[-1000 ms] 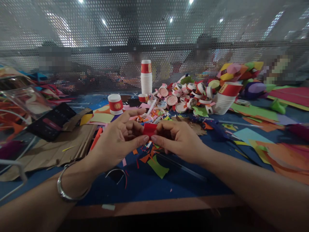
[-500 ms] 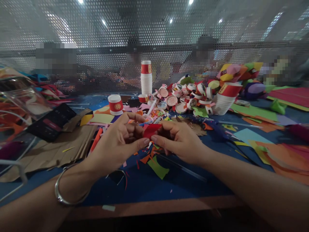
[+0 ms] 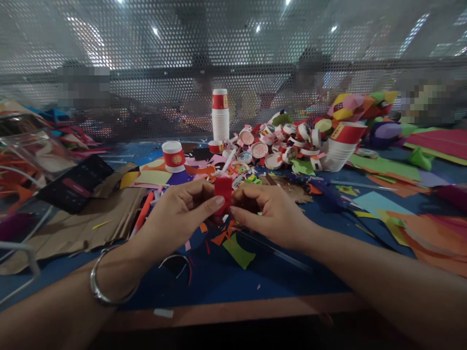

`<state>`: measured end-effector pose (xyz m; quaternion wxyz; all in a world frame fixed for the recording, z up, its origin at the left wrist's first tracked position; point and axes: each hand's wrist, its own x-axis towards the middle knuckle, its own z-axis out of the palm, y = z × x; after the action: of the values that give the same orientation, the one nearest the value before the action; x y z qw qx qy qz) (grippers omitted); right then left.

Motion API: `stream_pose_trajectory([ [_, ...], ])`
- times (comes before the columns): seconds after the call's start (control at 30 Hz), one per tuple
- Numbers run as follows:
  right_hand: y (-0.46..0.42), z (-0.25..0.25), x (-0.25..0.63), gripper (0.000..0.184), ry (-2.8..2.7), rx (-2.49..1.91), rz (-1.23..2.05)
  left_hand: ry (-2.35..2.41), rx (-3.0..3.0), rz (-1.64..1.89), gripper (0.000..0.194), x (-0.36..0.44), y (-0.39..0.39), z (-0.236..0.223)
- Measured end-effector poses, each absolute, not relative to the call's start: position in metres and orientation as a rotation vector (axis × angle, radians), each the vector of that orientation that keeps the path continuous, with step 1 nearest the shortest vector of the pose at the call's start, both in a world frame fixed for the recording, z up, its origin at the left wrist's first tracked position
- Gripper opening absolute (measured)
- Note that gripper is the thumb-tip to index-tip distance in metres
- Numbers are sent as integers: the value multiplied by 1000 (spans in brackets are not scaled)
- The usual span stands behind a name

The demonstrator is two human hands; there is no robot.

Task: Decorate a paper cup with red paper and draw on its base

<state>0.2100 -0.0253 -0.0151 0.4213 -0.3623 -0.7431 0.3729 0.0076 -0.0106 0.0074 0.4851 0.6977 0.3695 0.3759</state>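
Note:
A small piece of red paper (image 3: 223, 188) stands upright between my two hands, above the blue tabletop (image 3: 219, 287). My left hand (image 3: 189, 204) pinches its left side, the thumb lying across its front. My right hand (image 3: 264, 209) is closed at the paper's right edge, thumb and fingertips against it. The fingers behind the paper are partly hidden. Beneath my hands lie orange scraps (image 3: 221, 238) and a green paper scrap (image 3: 240, 251).
A stack of paper cups (image 3: 221, 124) and a single red-and-white cup (image 3: 174, 158) stand at the back. Beside them is a heap of cut cup pieces (image 3: 273, 146). Brown cardboard (image 3: 87, 223) lies left, coloured paper sheets (image 3: 423, 238) right. A perforated screen (image 3: 164, 97) rises behind.
The red paper has been turned from lying crosswise, through a tilt, to upright. My left fingers have curled in closer around it, while both forearms stay nearly in place.

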Motion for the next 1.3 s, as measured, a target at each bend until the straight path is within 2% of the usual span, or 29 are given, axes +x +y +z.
stream_pose_trajectory([
  [0.2, -29, -15, 209, 12, -1924, -935, 711, 932, 1383, 936, 27, 7, -10, 8],
  [0.47, -31, -17, 209, 12, -1945, -804, 314, 996, 1395, 954, 26, 8, -8, 8],
  [0.7, -28, -19, 210, 5, -1979, -694, 286, 1082, 1730, 989, 20, 6, -8, 12],
  [1.0, -29, -17, 209, 7, -1921, -732, 330, 1096, 2093, 924, 13, 1, -6, 9],
  [1.3, -25, -19, 213, 6, -1839, -899, 536, 902, 1928, 681, 18, 2, -7, 6],
])
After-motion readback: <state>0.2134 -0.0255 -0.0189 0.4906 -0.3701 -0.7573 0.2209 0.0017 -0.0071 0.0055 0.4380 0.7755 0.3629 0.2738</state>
